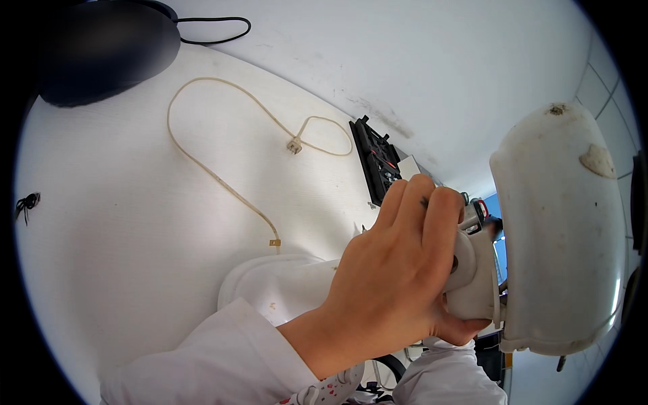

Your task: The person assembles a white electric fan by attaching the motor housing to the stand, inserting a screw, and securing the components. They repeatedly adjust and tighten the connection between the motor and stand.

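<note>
One hand was clearly in view: our left hand (pixel 395 273), coming up from the lower edge in a white sleeve (pixel 202 361), with its fingers (pixel 439 223) curled and pressed together around the white plastic neck (pixel 472 283) of an appliance. Our right hand could not be made out; only a second white sleeve (pixel 449 378) showed at the lower edge, so we could not tell its state. Just right of the gripped neck, joined to it, stood a large, stained white plastic housing (pixel 563 229). Behind the hand lay a white curved cover (pixel 270 287) on the white table (pixel 121 223). Farther off we noted a beige power cord (pixel 223 182) with its plug (pixel 294 144), a black slotted component (pixel 378 162), and a dark rounded object (pixel 101 47).
</note>
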Demonstrator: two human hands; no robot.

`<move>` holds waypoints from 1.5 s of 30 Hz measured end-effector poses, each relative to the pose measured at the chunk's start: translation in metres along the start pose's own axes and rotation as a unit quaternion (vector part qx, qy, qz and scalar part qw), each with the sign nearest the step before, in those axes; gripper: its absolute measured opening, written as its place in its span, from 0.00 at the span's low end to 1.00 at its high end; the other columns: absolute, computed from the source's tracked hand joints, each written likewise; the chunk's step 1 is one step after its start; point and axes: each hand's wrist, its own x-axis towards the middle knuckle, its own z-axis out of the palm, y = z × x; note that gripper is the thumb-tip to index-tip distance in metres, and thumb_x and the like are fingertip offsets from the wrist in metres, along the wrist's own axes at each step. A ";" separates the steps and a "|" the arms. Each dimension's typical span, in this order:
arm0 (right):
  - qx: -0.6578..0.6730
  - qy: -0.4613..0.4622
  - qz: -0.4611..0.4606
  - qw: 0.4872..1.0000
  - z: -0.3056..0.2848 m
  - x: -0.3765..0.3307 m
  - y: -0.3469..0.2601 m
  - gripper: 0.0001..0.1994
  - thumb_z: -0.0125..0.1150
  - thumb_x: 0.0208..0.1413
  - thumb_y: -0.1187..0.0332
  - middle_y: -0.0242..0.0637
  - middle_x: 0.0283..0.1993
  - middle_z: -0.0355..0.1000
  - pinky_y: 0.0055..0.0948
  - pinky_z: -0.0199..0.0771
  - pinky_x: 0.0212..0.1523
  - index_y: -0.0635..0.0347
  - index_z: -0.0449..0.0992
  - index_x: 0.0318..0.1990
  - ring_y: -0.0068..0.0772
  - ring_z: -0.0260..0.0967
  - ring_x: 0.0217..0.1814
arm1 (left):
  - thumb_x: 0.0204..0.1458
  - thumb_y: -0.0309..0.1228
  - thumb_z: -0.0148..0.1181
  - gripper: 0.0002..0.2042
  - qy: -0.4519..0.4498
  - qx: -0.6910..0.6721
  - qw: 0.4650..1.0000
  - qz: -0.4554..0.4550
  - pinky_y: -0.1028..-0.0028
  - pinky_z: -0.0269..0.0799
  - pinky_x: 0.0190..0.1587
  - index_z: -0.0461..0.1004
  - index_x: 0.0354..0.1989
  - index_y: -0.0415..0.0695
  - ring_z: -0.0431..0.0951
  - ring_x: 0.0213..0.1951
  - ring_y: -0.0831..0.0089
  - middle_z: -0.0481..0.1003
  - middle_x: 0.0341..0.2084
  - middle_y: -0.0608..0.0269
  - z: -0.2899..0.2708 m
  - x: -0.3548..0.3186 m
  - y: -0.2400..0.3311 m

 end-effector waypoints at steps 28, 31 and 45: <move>-0.002 -0.015 0.005 1.000 0.000 -0.002 0.000 0.19 0.58 0.48 0.70 0.38 0.37 0.71 0.26 0.69 0.33 0.61 0.66 0.48 0.31 0.70 0.31 | 0.13 0.41 0.75 0.38 -0.013 0.006 1.000 -0.005 0.69 0.63 0.28 0.58 0.36 0.40 0.63 0.32 0.63 0.60 0.28 0.59 -0.001 -0.002 0.001; -0.004 -0.019 0.006 1.000 0.000 -0.001 0.000 0.19 0.58 0.48 0.70 0.38 0.36 0.72 0.26 0.69 0.33 0.60 0.66 0.48 0.31 0.70 0.31 | 0.13 0.41 0.75 0.38 -0.015 0.002 1.000 -0.007 0.69 0.63 0.29 0.58 0.36 0.40 0.63 0.32 0.63 0.60 0.28 0.59 -0.001 -0.001 0.001; -0.014 -0.047 0.013 0.999 -0.009 -0.003 0.000 0.18 0.58 0.48 0.70 0.37 0.36 0.72 0.25 0.69 0.32 0.59 0.66 0.48 0.31 0.71 0.30 | 0.15 0.39 0.73 0.38 -0.058 0.011 0.998 -0.020 0.69 0.69 0.27 0.58 0.38 0.38 0.64 0.37 0.60 0.59 0.33 0.55 0.004 -0.006 0.007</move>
